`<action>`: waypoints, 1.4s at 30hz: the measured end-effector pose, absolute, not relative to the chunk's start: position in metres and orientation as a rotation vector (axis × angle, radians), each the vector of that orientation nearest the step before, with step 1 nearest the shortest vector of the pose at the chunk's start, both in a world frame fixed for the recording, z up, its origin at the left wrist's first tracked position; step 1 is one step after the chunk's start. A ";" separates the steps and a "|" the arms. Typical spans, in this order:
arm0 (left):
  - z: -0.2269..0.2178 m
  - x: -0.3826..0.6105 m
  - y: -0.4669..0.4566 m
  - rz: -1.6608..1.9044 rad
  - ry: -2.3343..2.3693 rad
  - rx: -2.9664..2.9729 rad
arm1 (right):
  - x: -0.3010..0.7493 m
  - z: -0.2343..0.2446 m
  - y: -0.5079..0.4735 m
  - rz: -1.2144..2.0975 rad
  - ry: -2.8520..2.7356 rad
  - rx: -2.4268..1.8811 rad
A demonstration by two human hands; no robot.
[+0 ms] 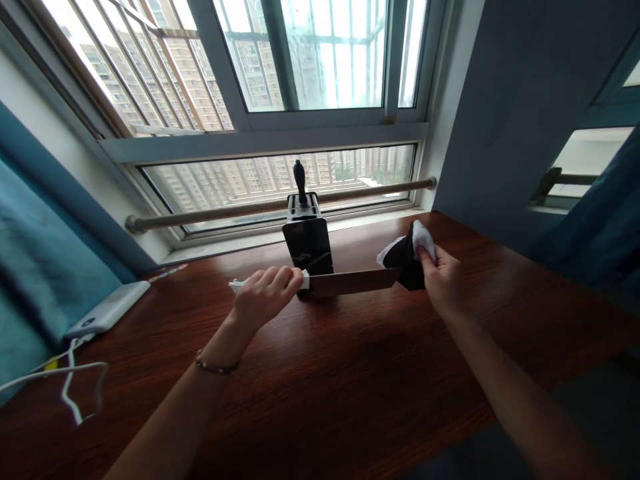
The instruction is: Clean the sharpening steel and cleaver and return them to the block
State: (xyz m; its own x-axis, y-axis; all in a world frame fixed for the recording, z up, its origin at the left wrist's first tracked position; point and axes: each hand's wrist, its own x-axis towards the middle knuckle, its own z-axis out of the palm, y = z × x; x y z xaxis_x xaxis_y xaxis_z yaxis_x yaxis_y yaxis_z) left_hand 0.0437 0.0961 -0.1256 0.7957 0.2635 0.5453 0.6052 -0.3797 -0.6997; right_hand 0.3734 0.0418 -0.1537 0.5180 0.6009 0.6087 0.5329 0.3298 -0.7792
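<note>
My left hand (269, 293) is closed around the handle of a long knife, with white tissue or cloth (240, 285) showing at both sides of the fist. The knife's broad blade (353, 283) points right, roughly level above the table. At the blade's far end, my right hand (440, 273) pinches a black and white cloth (407, 257). This cloth is folded over the tip and hides it. Behind the blade stands a black knife block (307, 243), with one black handle (299, 177) rising from its slotted top.
The brown wooden table (320, 387) runs up to a window with a metal rail (375, 192) across it. On the left lie a white power bank (109, 309) and a white cable (70, 380), near a blue curtain (60, 253).
</note>
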 end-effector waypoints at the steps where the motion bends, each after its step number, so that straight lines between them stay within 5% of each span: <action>1: -0.123 0.042 0.095 -0.414 -0.615 -1.994 | 0.374 -0.153 0.041 0.057 -1.072 -1.287; 8: -0.117 0.053 0.079 -0.389 -0.434 -2.092 | 0.325 -0.126 0.013 0.468 -1.657 -1.187; 12: -0.114 0.056 0.073 -0.396 -0.341 -2.031 | 0.271 -0.112 0.001 0.417 -2.126 -1.094; 23: -0.111 0.057 0.063 -0.390 -0.490 -2.168 | 0.247 -0.134 0.013 -0.050 -2.095 -1.216; 42: -0.097 0.046 0.070 -0.273 -0.387 -1.993 | 0.323 -0.175 -0.028 0.058 -1.958 -1.291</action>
